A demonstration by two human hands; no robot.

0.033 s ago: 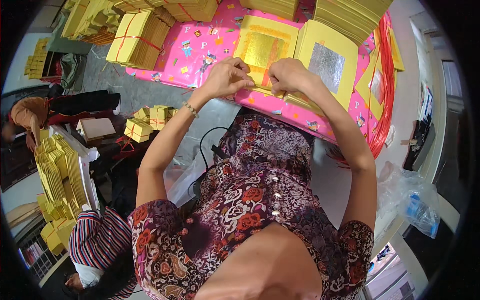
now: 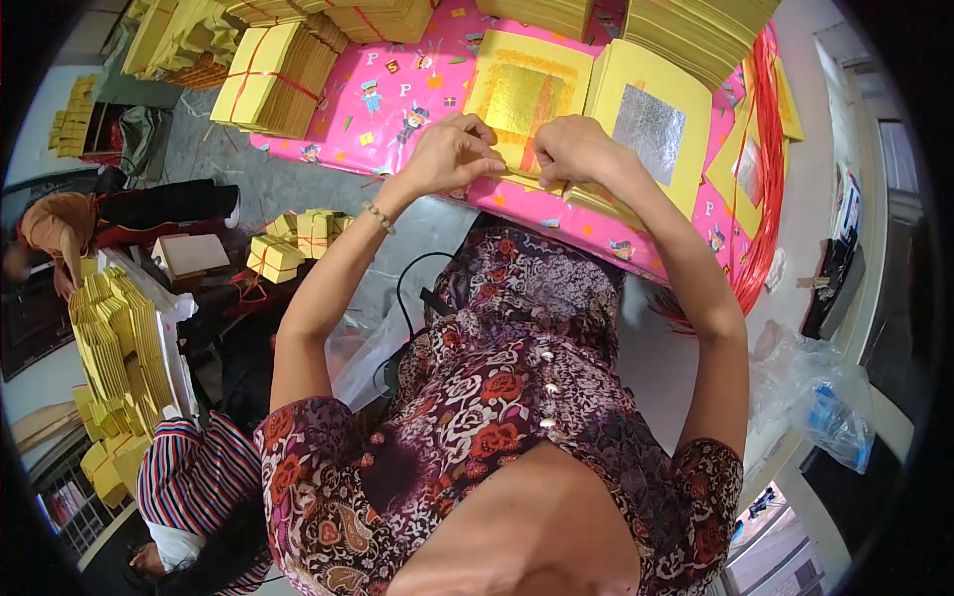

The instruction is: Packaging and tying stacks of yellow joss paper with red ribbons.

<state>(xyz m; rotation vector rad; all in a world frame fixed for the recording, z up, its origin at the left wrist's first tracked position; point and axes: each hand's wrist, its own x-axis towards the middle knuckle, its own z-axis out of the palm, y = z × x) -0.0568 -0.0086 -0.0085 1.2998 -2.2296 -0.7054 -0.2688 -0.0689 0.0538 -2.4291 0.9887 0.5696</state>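
Observation:
On the pink patterned tabletop [image 2: 348,129] in front of me lies a stack of yellow joss paper [image 2: 581,70], its top sheet bearing a gold foil square and an orange printed border. My left hand [image 2: 455,154] is pinched at the stack's near left corner. My right hand [image 2: 581,151] is curled closed over its near edge, fingertips turned down and partly hidden. A reddish strip crosses the gold square between the hands. Close beside my right hand, another stack of yellow joss paper [image 2: 696,109] shows a silver foil square.
Tied yellow paper bundles [image 2: 263,79] stand at the table's left, with tall stacks [image 2: 696,35] along the back. Red plastic strands [image 2: 765,189] hang over the right edge. A clear plastic bag [image 2: 825,407] lies right. Two people are at the left, one in a striped top [image 2: 194,477].

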